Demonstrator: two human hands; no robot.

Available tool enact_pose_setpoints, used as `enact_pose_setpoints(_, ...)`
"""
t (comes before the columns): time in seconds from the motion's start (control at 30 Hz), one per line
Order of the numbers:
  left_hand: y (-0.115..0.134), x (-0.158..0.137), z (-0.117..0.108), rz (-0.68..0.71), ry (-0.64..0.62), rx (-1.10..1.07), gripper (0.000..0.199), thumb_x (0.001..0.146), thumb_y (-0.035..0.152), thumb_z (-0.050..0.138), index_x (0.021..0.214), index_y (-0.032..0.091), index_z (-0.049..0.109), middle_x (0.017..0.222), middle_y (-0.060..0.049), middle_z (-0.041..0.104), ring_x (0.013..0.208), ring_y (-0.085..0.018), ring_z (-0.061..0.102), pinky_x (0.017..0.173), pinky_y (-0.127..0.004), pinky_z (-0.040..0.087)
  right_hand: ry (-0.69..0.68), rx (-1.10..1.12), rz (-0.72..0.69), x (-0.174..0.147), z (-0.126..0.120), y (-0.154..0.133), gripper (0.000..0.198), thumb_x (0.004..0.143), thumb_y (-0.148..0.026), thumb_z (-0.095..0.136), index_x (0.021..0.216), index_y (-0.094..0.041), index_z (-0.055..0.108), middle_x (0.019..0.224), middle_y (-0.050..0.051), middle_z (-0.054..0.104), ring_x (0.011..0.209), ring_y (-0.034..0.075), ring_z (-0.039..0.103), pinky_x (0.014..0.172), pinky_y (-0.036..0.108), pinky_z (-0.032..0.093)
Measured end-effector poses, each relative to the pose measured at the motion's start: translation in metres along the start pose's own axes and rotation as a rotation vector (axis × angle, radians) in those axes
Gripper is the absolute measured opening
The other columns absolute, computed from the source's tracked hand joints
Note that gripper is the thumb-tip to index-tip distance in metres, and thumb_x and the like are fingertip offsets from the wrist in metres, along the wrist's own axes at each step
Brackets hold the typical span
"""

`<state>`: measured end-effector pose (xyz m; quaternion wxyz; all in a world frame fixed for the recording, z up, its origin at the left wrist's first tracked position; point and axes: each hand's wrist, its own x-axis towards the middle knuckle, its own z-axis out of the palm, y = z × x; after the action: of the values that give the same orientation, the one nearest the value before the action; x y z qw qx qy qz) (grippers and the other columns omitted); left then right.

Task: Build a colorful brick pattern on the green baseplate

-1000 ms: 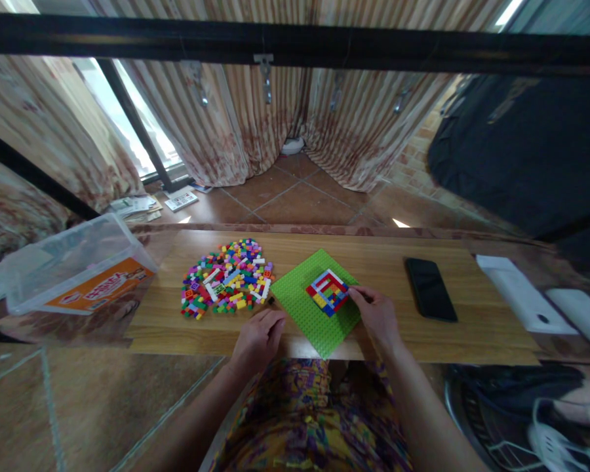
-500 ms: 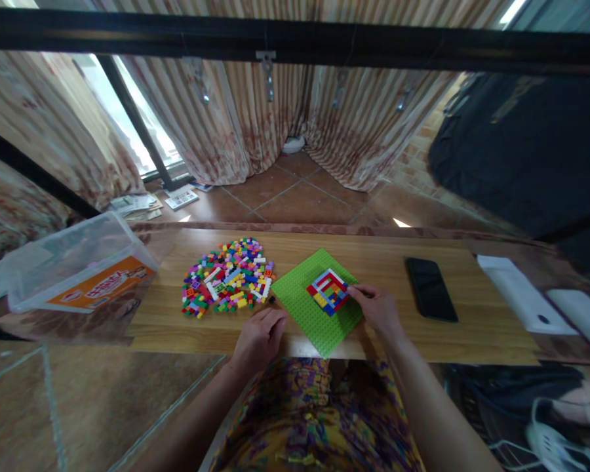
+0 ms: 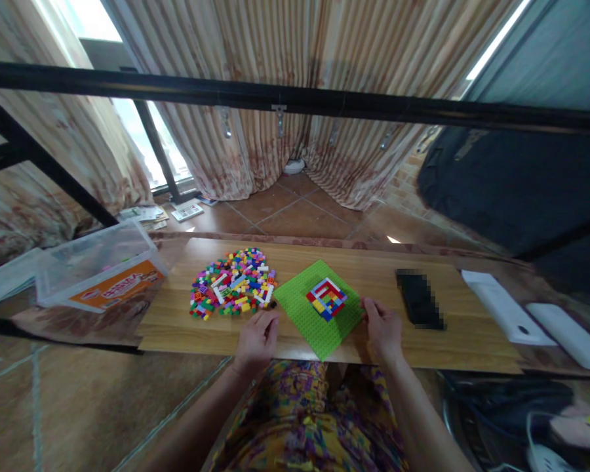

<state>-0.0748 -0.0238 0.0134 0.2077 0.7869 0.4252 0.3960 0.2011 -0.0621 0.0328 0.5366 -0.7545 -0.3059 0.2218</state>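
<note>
A green studded baseplate (image 3: 299, 308) lies turned cornerwise on the table in front of me. Near its middle is a small frame of toy building bricks (image 3: 327, 298) in red, white, yellow and blue, with a gap inside. My right hand (image 3: 384, 328) is closed at the plate's right corner, thumb and forefinger on its edge. My left hand (image 3: 258, 335) rests closed on the table, left of the plate's near corner. Its curled fingers hide anything they may hold. Beyond it spreads a pile of loose coloured bricks (image 3: 236, 282).
A clear plastic box (image 3: 98, 262) with an orange label stands at the table's left end. Right of my right hand lies a black phone (image 3: 420, 298), partly blurred. White flat objects (image 3: 504, 305) lie farther right. A dark metal bar (image 3: 295, 108) crosses beyond the wooden table (image 3: 177, 334).
My right hand has drawn back from the brick frame to the baseplate's right corner. My left hand remains in its place on the table. The camera view has tilted up.
</note>
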Motion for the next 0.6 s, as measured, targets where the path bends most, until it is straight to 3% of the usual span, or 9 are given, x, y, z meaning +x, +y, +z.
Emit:
enact_pose_setpoints(0.1,0.001,-0.003,-0.001,-0.044,0.089,-0.021,0.016,0.093,0.020,0.044,0.094,0.018,0.060,0.083,-0.005,0.064,0.078,-0.017,0.061,0.073,-0.027,0.049,-0.019,-0.092,-0.132,-0.016,0.003,-0.010,0.051,0.079,-0.060,0.056,0.087,-0.012,0.073,0.079,0.010,0.072,0.071,0.021,0.062,0.066,0.031,0.047)
enact_pose_setpoints(0.2,0.004,-0.006,-0.002,-0.097,0.179,-0.059,0.016,0.094,0.019,0.041,0.093,0.018,0.056,0.083,-0.004,0.061,0.078,-0.015,0.060,0.073,-0.027,0.047,-0.166,-0.120,-0.288,-0.036,0.018,-0.023,0.037,0.084,-0.049,0.054,0.090,-0.017,0.073,0.094,0.009,0.072,0.088,0.023,0.064,0.080,0.034,0.048)
enact_pose_setpoints(0.37,0.006,-0.007,-0.003,-0.186,0.289,-0.101,0.013,0.094,0.019,0.039,0.091,0.019,0.052,0.083,-0.003,0.057,0.076,-0.015,0.056,0.070,-0.026,0.045,-0.451,-0.224,-0.462,-0.066,0.059,-0.032,0.025,0.089,-0.033,0.051,0.093,-0.020,0.071,0.094,0.007,0.070,0.088,0.019,0.064,0.081,0.032,0.048)
enact_pose_setpoints(0.6,0.006,-0.005,0.000,-0.183,0.246,-0.078,0.010,0.093,0.017,0.041,0.092,0.019,0.051,0.084,-0.003,0.058,0.078,-0.015,0.057,0.071,-0.026,0.046,-0.635,-0.496,-0.623,-0.070,0.106,-0.046,0.025,0.091,-0.022,0.049,0.105,-0.022,0.070,0.103,0.007,0.067,0.097,0.020,0.060,0.087,0.031,0.045)
